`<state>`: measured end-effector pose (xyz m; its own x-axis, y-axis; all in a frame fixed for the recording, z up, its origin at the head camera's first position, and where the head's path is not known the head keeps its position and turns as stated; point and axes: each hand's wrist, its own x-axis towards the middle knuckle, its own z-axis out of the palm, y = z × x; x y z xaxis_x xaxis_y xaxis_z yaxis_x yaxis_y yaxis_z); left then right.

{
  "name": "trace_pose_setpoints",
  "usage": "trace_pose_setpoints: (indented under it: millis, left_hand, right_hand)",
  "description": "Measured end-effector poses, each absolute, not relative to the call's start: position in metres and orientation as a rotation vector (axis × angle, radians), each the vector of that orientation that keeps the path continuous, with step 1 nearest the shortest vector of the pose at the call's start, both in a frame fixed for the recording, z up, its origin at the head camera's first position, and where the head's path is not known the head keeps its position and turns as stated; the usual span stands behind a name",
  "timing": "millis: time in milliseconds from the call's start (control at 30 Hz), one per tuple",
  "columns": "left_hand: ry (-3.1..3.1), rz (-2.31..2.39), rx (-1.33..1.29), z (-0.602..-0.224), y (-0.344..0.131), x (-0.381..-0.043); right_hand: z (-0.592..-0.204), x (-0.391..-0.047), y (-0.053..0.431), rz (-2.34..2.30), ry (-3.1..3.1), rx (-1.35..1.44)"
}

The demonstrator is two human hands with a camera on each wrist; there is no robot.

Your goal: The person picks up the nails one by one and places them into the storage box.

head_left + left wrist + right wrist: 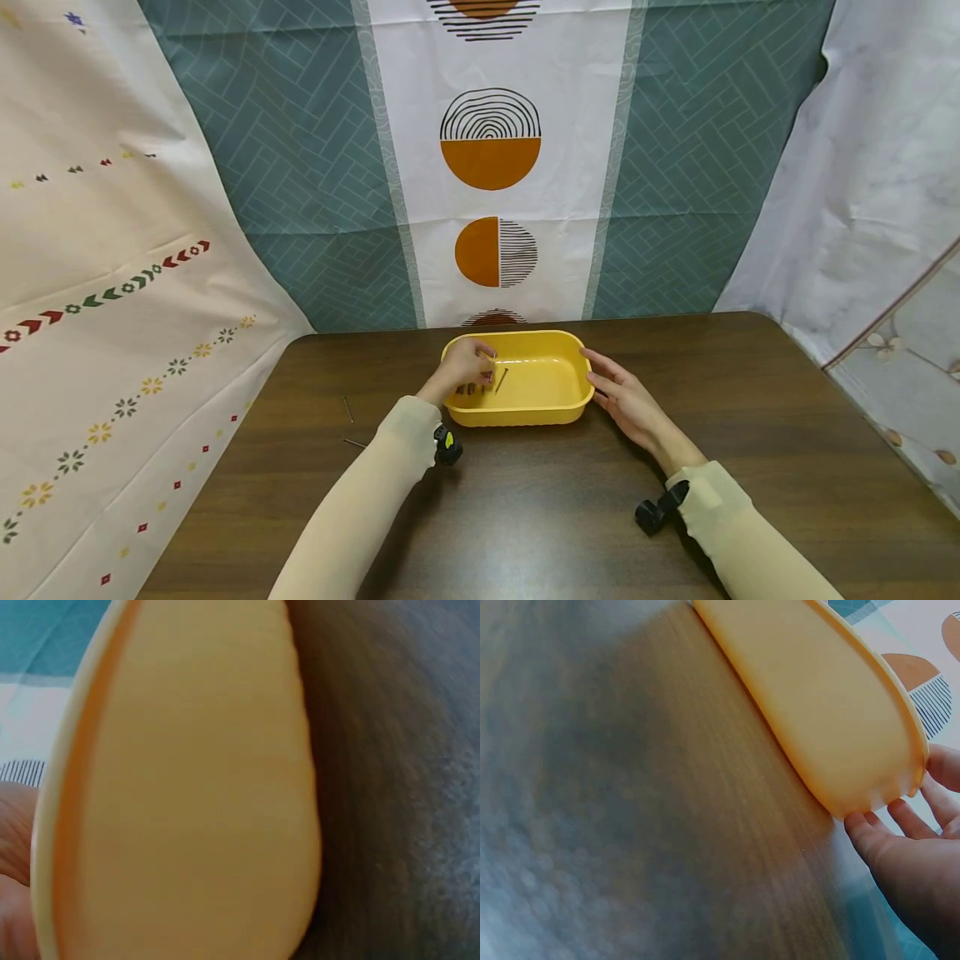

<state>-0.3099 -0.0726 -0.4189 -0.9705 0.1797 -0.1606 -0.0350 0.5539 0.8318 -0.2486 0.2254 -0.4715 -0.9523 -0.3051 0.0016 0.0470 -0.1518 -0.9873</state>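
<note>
A yellow tray [536, 415] with rounded corners sits near the far edge of the table. My left hand [467, 364] reaches over its left end, fingers bent, and seems to pinch a thin nail at the fingertips. Another nail [502, 381] leans or lies in the tray just right of the fingers, and several short dark pieces are below the hand, partly hidden. In the left wrist view the tray's outer wall [195, 780] covers most of the picture. My right hand [922, 855] touches the tray's right end from outside, with fingers spread and fairly straight.
Two loose nails lie on the brown table [540, 517] left of the tray: one thin nail [347, 409] and a second nail [355, 442] beside my left sleeve. Behind the table's far edge hangs a patterned cloth [495, 200]. Black wrist cameras sit on both wrists.
</note>
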Motion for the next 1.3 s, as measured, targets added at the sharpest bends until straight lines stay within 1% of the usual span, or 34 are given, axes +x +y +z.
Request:
trace_pose_setpoints:
  millis: [367, 1300]
  left_hand:
    - [2.705, 1.165, 0.142, -0.4258, -0.0678, -0.3078]
    - [2.762, 1.066, 0.099, -0.4269, -0.0625, -0.3025]
  right_hand:
    - [-0.471, -0.2485, 0.225, -2.212, 1.864, -0.295]
    - [-0.4691, -0.2484, 0.2244, -2.203, 1.872, -0.284]
